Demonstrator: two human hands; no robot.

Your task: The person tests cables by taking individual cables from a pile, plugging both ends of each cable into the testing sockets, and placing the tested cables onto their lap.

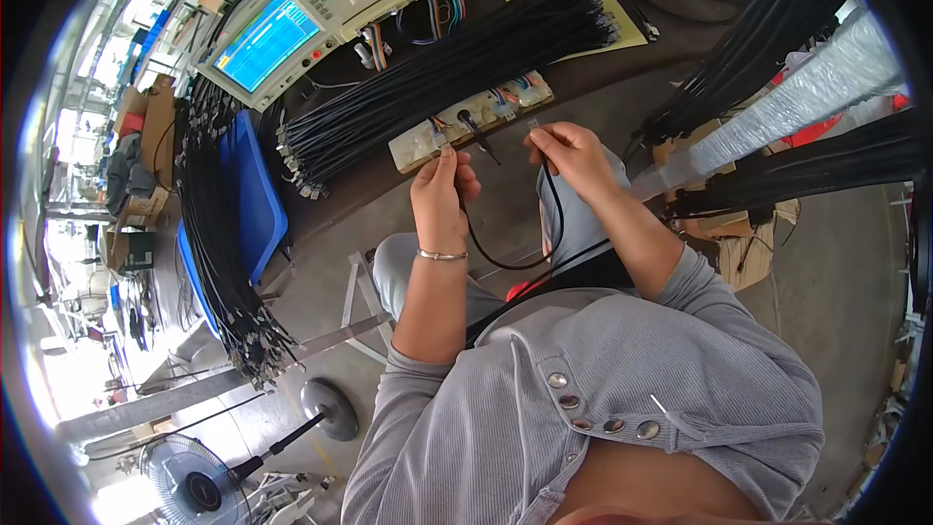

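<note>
A: What is the left hand [444,196] doing?
B: It is by the left end of the pale board [418,147], in the upper middle. Its thumb and finger are pinched shut on one end of the black cord [505,265]. The other fingers are curled in.

A: And the right hand [575,154]?
B: It is a bit to the right, near the other end of the board. Its thumb and finger pinch too, with a small shiny plug [533,123] poking out at the tip.

A: Where is the cord?
B: It hangs in a loop between the two hands, over the lap.

A: What is in the way?
B: A fat bundle of black cords [428,87] lies right behind the board. It sits between the hands and the machine with the blue screen [267,39], up in the upper left. A short black lead [480,141] sticks out of the board between the hands.

A: What else is around?
B: A yellow paper [627,32] is under the bundle's right end. More cords hang over a blue bin [255,199] on the left. A shiny wrapped pole [792,102] slants in on the right, with dark cords on both sides. A fan [199,486] stands in the lower left.
</note>
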